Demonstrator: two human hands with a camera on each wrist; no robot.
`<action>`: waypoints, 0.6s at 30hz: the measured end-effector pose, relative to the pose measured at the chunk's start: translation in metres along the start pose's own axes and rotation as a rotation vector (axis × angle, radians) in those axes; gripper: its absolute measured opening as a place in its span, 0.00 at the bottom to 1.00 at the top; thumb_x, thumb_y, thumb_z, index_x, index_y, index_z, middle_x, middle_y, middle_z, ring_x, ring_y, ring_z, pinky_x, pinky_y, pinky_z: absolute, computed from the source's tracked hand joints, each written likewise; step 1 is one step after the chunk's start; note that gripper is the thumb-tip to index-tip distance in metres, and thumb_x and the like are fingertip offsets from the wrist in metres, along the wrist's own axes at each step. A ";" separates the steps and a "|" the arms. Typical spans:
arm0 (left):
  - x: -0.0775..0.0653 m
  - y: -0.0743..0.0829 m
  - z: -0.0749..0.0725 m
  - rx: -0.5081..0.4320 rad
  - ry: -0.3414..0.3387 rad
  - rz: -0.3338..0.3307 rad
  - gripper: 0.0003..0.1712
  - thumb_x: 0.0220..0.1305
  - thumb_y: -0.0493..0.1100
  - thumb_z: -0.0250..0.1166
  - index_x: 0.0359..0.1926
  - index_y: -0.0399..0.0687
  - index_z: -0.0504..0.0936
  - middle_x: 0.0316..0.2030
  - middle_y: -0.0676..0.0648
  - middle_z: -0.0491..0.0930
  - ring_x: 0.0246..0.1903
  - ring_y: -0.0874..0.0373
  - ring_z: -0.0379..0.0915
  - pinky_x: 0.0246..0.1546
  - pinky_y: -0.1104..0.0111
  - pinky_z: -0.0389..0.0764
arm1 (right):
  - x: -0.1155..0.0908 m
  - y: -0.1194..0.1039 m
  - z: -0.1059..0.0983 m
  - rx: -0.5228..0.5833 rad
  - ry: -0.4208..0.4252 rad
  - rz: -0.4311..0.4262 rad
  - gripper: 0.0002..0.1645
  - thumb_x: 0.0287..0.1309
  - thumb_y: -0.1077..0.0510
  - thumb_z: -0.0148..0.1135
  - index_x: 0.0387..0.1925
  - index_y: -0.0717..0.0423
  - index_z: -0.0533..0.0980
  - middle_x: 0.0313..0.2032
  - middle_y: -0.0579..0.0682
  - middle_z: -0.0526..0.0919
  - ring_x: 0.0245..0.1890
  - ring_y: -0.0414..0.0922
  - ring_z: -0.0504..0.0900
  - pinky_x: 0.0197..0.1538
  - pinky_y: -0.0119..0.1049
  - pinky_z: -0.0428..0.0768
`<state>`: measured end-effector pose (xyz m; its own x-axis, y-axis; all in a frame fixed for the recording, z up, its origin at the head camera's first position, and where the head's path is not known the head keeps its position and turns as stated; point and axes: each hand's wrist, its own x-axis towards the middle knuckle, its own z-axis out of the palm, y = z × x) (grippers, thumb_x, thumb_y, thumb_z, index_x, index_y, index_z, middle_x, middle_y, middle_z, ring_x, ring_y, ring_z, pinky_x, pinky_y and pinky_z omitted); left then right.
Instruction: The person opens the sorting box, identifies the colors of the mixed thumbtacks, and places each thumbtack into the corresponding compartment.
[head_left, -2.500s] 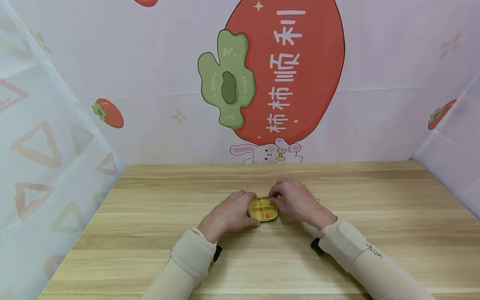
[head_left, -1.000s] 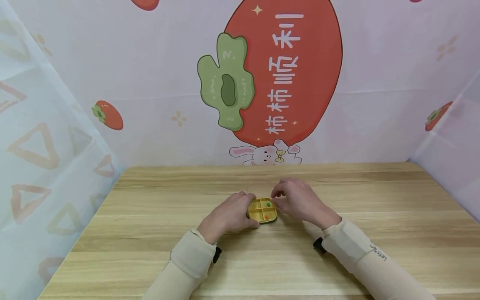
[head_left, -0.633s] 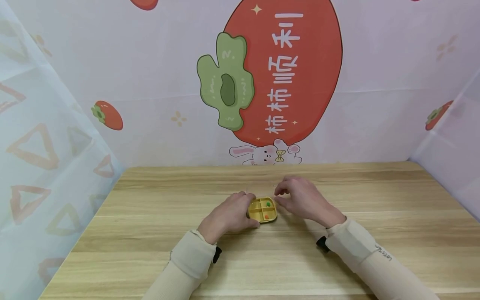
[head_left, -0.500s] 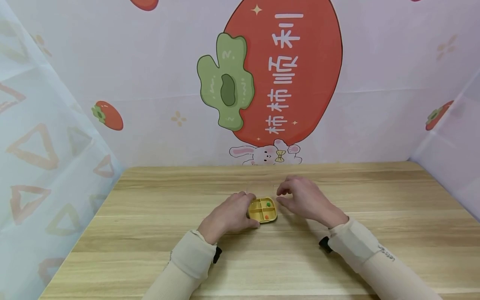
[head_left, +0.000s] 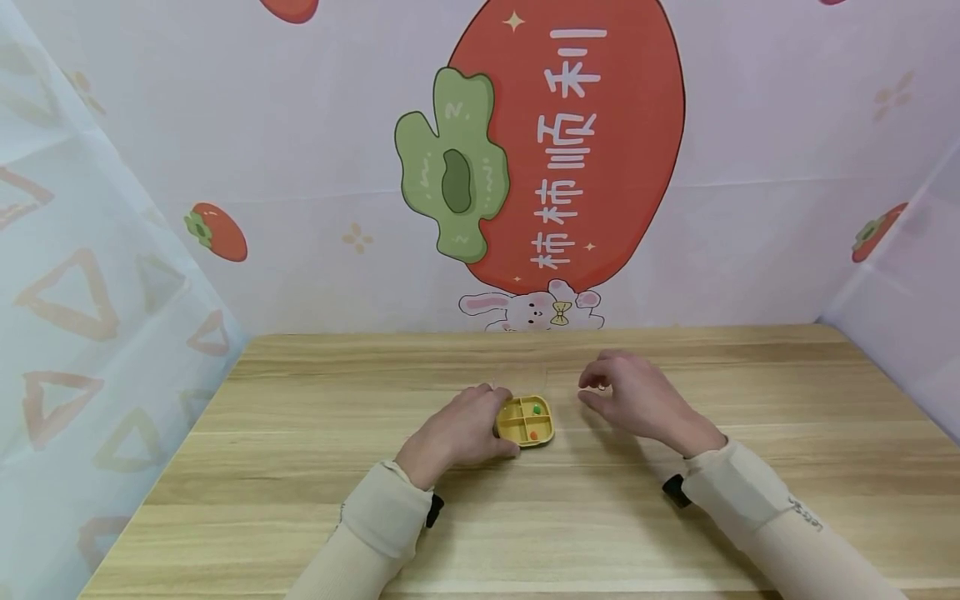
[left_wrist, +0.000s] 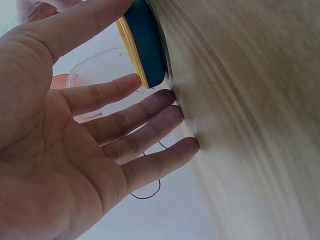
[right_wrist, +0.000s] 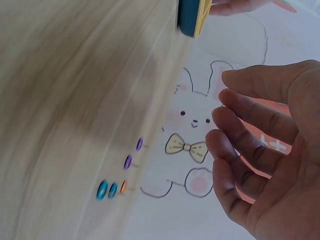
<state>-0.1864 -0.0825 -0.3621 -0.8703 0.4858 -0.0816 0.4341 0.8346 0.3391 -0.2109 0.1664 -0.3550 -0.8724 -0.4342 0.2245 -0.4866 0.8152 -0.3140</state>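
Note:
My left hand [head_left: 461, 425] holds a small four-compartment box [head_left: 525, 420] by its left side. In the left wrist view the box's yellow insert and dark teal base [left_wrist: 146, 45] show, with the thumb and index finger [left_wrist: 102, 95] touching its edges and the other fingers stretched down to the table. A small green piece [head_left: 537, 410] lies in the back right compartment, an orange piece [head_left: 534, 436] in the front right one. My right hand [head_left: 637, 396] is to the right of the box, loosely curled and holding nothing. Its wrist view shows small purple rings [right_wrist: 128, 161] on the table beyond the fingertips.
Beside the purple rings lie teal rings [right_wrist: 102, 190] and an orange ring [right_wrist: 124, 186], mostly hidden behind my right hand in the head view. A clear lid [left_wrist: 102, 70] stands raised behind the box. The patterned backdrop [head_left: 337, 167] rises at the table's back edge.
My right hand has left the back right compartment and moved right, its fingers parting. The green piece there has come into plain view. My left hand and the box have stayed put.

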 end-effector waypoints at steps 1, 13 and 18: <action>0.000 0.000 0.000 0.000 0.000 -0.001 0.39 0.48 0.57 0.69 0.58 0.42 0.70 0.46 0.48 0.73 0.43 0.57 0.66 0.46 0.66 0.68 | -0.001 0.002 0.000 -0.003 0.005 0.001 0.07 0.49 0.52 0.66 0.32 0.46 0.80 0.30 0.37 0.76 0.33 0.40 0.75 0.38 0.35 0.72; -0.001 0.001 -0.001 -0.012 -0.003 -0.005 0.39 0.48 0.56 0.69 0.57 0.41 0.70 0.45 0.48 0.72 0.41 0.57 0.66 0.45 0.66 0.68 | -0.011 0.021 -0.001 -0.013 0.028 0.025 0.04 0.48 0.54 0.66 0.30 0.44 0.80 0.28 0.37 0.74 0.32 0.40 0.74 0.37 0.36 0.72; -0.001 0.001 -0.001 -0.008 -0.008 -0.012 0.39 0.48 0.57 0.69 0.58 0.42 0.69 0.46 0.48 0.72 0.42 0.57 0.66 0.46 0.66 0.68 | -0.015 0.029 -0.004 -0.026 0.038 0.022 0.04 0.48 0.54 0.65 0.30 0.45 0.80 0.28 0.37 0.74 0.31 0.39 0.73 0.36 0.37 0.72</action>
<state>-0.1854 -0.0826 -0.3613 -0.8735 0.4779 -0.0930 0.4217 0.8381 0.3460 -0.2111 0.1978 -0.3641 -0.8800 -0.4018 0.2534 -0.4658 0.8343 -0.2949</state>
